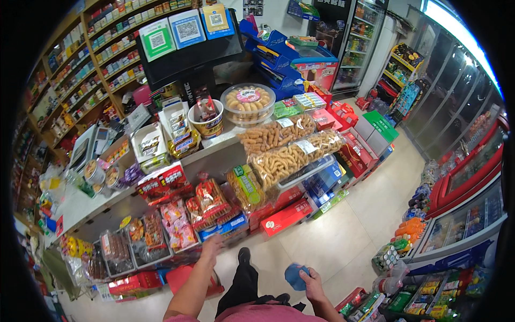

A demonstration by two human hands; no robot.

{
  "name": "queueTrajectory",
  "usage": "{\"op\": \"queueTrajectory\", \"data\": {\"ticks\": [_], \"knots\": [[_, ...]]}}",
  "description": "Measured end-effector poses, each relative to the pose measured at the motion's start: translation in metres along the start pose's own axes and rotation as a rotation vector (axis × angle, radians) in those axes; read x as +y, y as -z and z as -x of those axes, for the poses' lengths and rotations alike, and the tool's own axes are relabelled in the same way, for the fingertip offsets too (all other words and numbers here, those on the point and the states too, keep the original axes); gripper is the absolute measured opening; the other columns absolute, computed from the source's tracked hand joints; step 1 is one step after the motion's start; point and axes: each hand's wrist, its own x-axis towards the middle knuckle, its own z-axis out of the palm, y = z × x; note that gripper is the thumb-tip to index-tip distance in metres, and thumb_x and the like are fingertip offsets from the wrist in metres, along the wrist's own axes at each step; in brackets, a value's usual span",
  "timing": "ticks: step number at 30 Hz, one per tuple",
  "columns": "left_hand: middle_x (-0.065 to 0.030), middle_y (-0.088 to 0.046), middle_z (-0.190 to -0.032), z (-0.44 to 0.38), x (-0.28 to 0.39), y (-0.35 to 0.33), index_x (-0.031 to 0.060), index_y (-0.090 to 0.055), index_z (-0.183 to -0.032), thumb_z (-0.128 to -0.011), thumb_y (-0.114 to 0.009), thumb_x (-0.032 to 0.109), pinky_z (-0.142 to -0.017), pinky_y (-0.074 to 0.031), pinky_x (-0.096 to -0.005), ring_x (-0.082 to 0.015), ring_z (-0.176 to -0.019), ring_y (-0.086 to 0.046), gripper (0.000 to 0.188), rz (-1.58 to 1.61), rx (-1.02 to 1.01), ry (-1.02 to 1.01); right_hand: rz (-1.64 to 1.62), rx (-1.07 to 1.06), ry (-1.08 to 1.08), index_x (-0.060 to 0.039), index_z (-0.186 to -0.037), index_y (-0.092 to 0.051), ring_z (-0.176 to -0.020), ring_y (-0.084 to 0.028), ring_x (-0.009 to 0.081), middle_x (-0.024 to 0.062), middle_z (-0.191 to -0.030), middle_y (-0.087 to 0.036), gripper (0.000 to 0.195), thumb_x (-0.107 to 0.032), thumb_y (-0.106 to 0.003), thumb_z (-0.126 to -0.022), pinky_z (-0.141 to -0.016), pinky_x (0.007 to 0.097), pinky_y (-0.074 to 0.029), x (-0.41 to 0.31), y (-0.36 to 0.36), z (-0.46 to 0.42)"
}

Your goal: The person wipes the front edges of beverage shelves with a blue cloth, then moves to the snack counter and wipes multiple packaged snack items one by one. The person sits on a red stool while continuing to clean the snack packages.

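Note:
My right hand [314, 283] grips a folded blue cloth [297, 277] over the floor, thumb on top. My left hand [212, 247], slightly blurred, reaches forward with loosely extended fingers and nothing visible in it. It is close to the front of a blue box [225, 227], though contact cannot be told. On and behind that box stand red-printed bags of stick snacks [209, 201]. Left of them lie pink candy packets [179, 229]. Farther right are a bag of yellow-brown pastry [245, 187] with a green label and long bags of fried twists [297, 159].
The shop counter [217, 147] holds a round tub of cookies [248, 102], a paper bucket [206, 120] and candy boxes. A red stool [193, 277] stands by my left forearm. Bottled drinks [434, 290] and a chest freezer [462, 225] line the right side. Tiled floor [354, 225] runs between.

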Motion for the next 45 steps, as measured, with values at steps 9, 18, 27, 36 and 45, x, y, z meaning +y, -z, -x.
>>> {"op": "queueTrajectory", "data": {"ticks": [9, 18, 27, 36, 45], "knots": [[0.0005, -0.063, -0.114, -0.06, 0.16, -0.113, 0.0119, -0.059, -0.131, -0.097, -0.062, 0.037, -0.093, -0.042, -0.0318, -0.0126, -0.105, -0.056, 0.042, -0.027, -0.377, -0.101, 0.033, 0.428, 0.52, -0.0024, -0.111, -0.06, -0.091, -0.065, 0.0189, 0.0101, -0.11, -0.066, 0.026, -0.01, -0.07, -0.088, -0.084, 0.0336, -0.053, -0.162, -0.102, -0.118], [-0.0043, -0.063, -0.096, -0.087, 0.199, -0.227, 0.0114, -0.048, -0.123, -0.1, -0.057, 0.033, -0.062, -0.055, -0.0342, -0.0181, -0.082, -0.064, 0.032, 0.204, -0.385, 0.049, 1.103, 0.148, 1.215, -0.007, -0.118, -0.057, -0.13, -0.049, 0.0354, 0.0136, -0.133, -0.055, 0.048, -0.009, -0.074, -0.073, -0.109, 0.0475, -0.04, -0.239, -0.223, -0.232], [-0.0126, -0.059, -0.127, -0.087, 0.19, -0.237, 0.0002, -0.046, -0.138, -0.097, -0.061, 0.021, -0.099, -0.045, -0.034, -0.0213, -0.114, -0.057, 0.048, 0.115, -0.313, -0.226, 1.182, 0.212, 1.304, -0.0056, -0.111, -0.063, -0.124, -0.054, 0.0361, 0.0171, -0.128, -0.061, 0.027, -0.001, -0.058, -0.085, -0.109, 0.044, -0.04, -0.306, -0.058, -0.316], [-0.0161, -0.055, -0.123, -0.063, 0.171, -0.241, 0.0005, -0.056, -0.123, -0.086, -0.067, 0.013, -0.099, -0.041, -0.0391, -0.0284, -0.112, -0.053, 0.04, -0.454, 0.197, -0.872, 1.127, 0.075, 1.286, -0.0032, -0.115, -0.064, -0.123, -0.059, 0.0309, 0.0166, -0.128, -0.062, 0.033, 0.002, -0.054, -0.085, -0.106, 0.0401, -0.045, -0.344, -0.063, -0.321], [-0.0195, -0.041, -0.149, -0.03, 0.216, -0.314, 0.0088, -0.048, -0.144, -0.086, -0.067, 0.032, -0.116, -0.022, -0.0546, -0.0377, -0.139, -0.034, 0.065, -1.376, 0.054, -1.063, 1.159, 0.131, 1.182, -0.0108, -0.11, -0.067, -0.118, -0.06, 0.0314, 0.0133, -0.121, -0.066, 0.033, 0.0, -0.056, -0.081, -0.1, 0.0397, -0.048, -0.384, 0.066, -0.388]]}}
